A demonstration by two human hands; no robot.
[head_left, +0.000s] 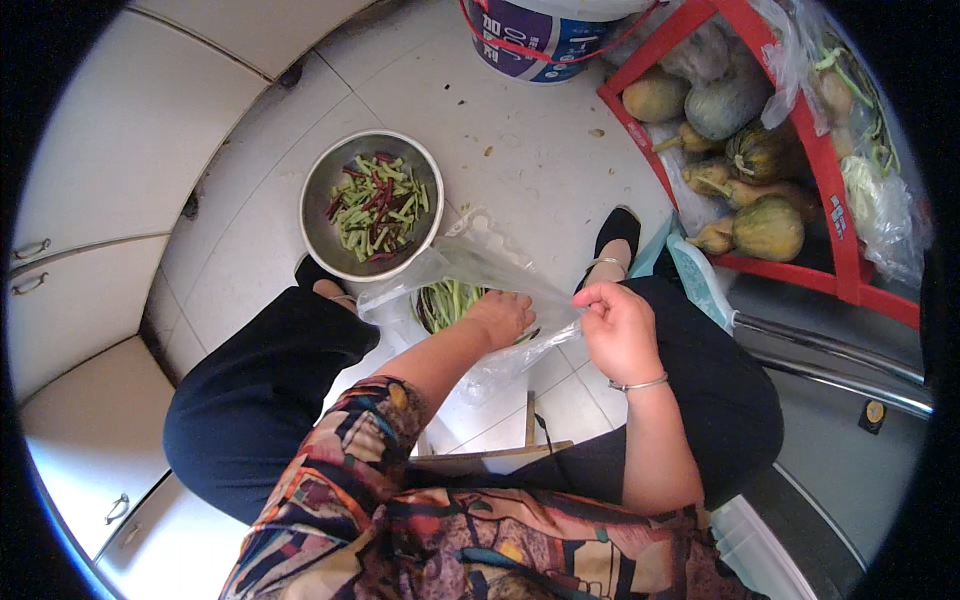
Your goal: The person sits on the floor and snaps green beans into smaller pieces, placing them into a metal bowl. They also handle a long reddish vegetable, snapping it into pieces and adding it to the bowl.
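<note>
In the head view the person is sitting low with knees apart, looking down at a clear plastic bag (470, 275) lying open between the feet on the pale tiled floor (520, 140); the left hand (497, 317) is reaching down into the bag's mouth, its fingers curling out of sight among long green beans (447, 302), so whether they are closed on any I cannot tell; the right hand (618, 328), at about three o'clock from the left, is pinching the bag's edge between thumb and bent fingers, seemingly pulling it taut to keep the opening wide for the other hand; a thin bangle is sitting on that wrist.

At about eleven o'clock from the hands a round metal bowl (372, 204) is resting on the floor just beyond the bag, holding short cut pieces of green and purple bean; its place near the left foot appears to be keeping it within easy reach.

At one to two o'clock a red crate (835, 215) is holding pumpkins (768, 228) and bagged greens; at twelve o'clock a white plastic bucket (545, 35) is standing; white cabinet doors (80, 200) are curving round the nine o'clock side.
</note>
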